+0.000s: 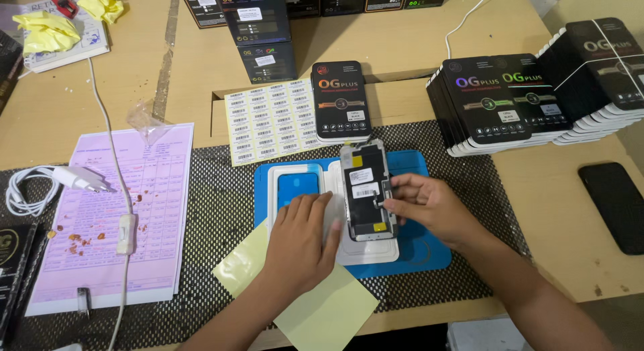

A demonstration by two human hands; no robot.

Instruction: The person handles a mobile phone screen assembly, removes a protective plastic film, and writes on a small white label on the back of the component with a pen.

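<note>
On the blue rubber mat (429, 257) near the bench's front edge, the black rectangular phone screen panel (364, 190) lies back-up on its white plastic tray (365, 252). The right hand (429, 207) has its grip pinched on the panel's right edge; the left hand (300, 243) lies flat and open, pressing the tray. Stickers are already on the panel; the sheet of white barcode labels (272, 121) lies behind the mat.

The head camera is looking steeply down from close above, facing away from the person across the near table edge (429, 321) toward the far side.
</note>
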